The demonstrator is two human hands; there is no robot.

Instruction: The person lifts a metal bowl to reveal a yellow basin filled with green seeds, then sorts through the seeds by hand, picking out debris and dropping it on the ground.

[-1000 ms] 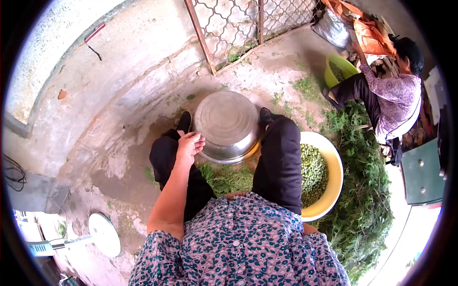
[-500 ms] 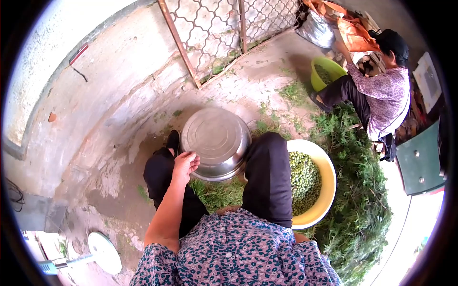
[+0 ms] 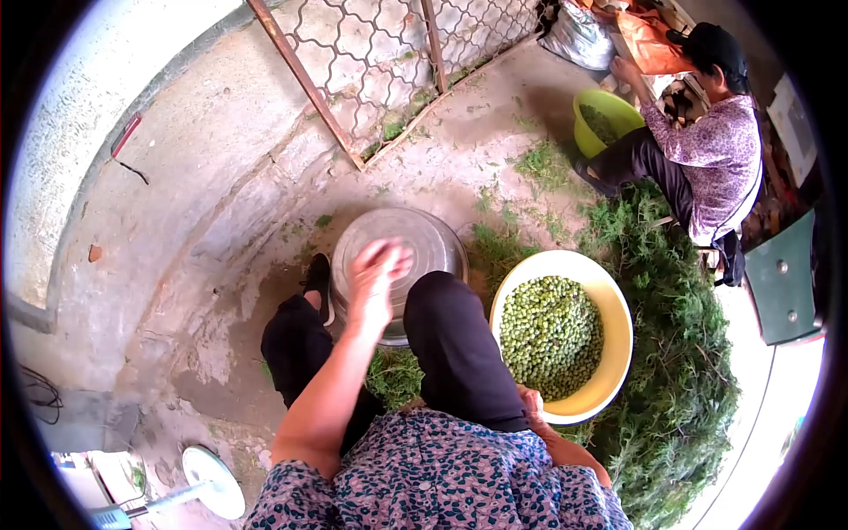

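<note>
My left hand (image 3: 378, 278) is raised over the upturned metal basin (image 3: 433, 238), its fingers smeared by motion. The basin stands bottom-up between my feet and overlaps the hand in this view. My right hand (image 3: 533, 405) is low beside my right thigh, curled at the near-left rim of a yellow basin (image 3: 611, 362), with its fingertips partly hidden. Many small round green fruits or pods (image 3: 552, 336) fill the bottom of that basin.
A heap of cut green plants (image 3: 667, 353) lies to the right. Beyond it sits another person (image 3: 715, 168) by a lime-green basin (image 3: 583, 141). A metal lattice (image 3: 371, 71) leans at the wall; a white round stand base (image 3: 215, 483) is lower left.
My left hand has moved right and up over the metal basin. My right knee has swung left, uncovering more of the yellow basin, and my right hand has come into view at its rim.
</note>
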